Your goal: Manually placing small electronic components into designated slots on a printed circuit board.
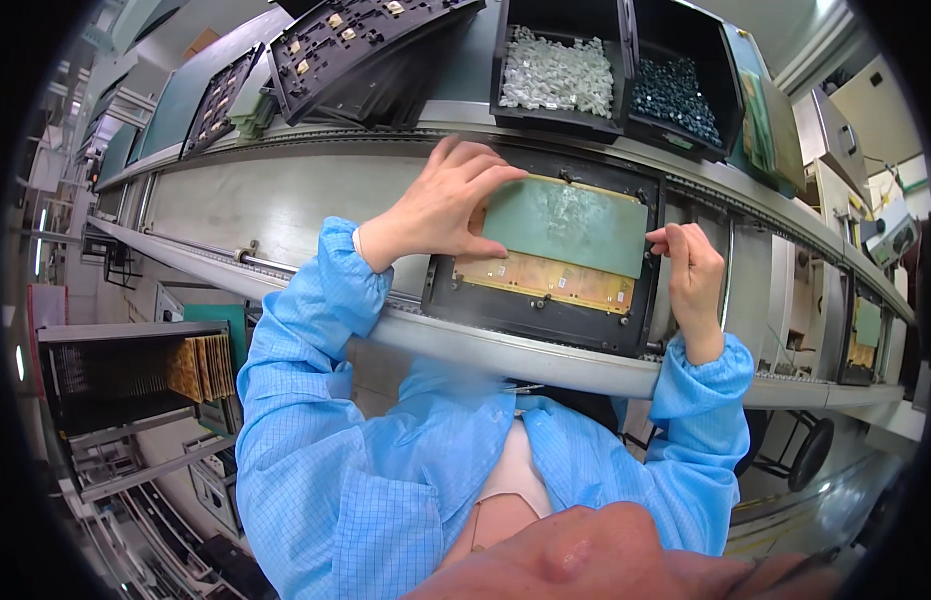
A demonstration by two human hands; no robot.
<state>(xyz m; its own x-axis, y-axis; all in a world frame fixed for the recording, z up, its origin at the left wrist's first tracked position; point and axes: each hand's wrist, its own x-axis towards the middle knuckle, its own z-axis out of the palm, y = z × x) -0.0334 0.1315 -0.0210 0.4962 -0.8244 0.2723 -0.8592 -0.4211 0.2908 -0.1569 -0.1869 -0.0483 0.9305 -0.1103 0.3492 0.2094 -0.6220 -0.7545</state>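
A flat pale green plate (565,222) lies over a brown circuit board panel (545,283), whose near strip stays uncovered. The panel sits in a black frame fixture (485,306) on the conveyor. My left hand (447,205) spans the plate's left end, thumb at the near corner and fingers at the far edge. At the plate's right edge, my right hand (691,278) is closed in a pinch, with thumb and forefinger tips against that edge. Just what lies between those right fingertips is partly hidden.
Beyond the conveyor rail stand a black bin of clear pieces (555,72) and a black bin of dark blue pieces (677,98). Black trays (360,50) lean at the far left. Another fixture (863,330) sits farther right. A rack of boards (200,368) stands at lower left.
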